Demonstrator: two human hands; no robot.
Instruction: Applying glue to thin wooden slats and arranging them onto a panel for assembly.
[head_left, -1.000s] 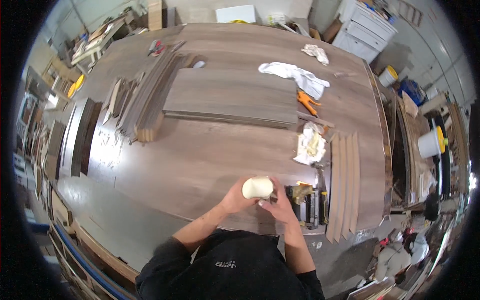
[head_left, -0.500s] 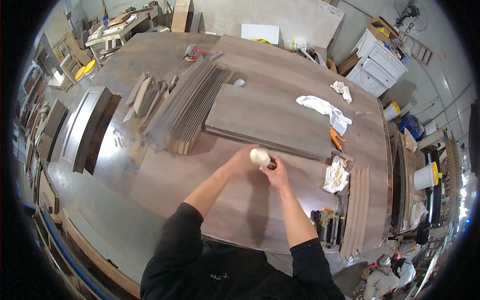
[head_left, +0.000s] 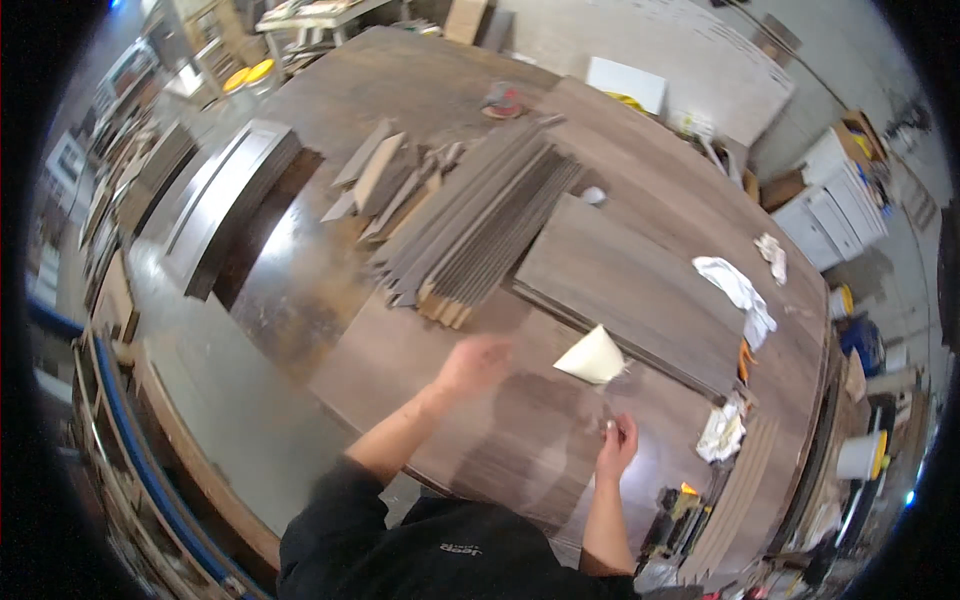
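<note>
The left hand (head_left: 478, 362) is blurred above the brown bench (head_left: 330, 300), fingers loosely spread and holding nothing that shows; at its three o'clock, just beside it but apart, a pale cream pad (head_left: 593, 357) hangs in the air over the bench, cone-shaped from this angle, and no fingers can be seen on it; whether it touches the surface beneath cannot be told. The right hand (head_left: 617, 447) sits at the pad's six o'clock, curled around something small and dark whose kind is too small to make out. At the pad's twelve o'clock lies a large flat grey-brown panel (head_left: 640, 290) on the bench; at the panel's nine o'clock, a stack of long narrow boards (head_left: 480, 235) fans out, pale end grain facing the person. A white rag (head_left: 738, 290) lies at the panel's three o'clock edge; a second crumpled rag (head_left: 722, 432) rests at the right hand's three o'clock, near further strips of wood (head_left: 740, 500) along the bench edge.
</note>
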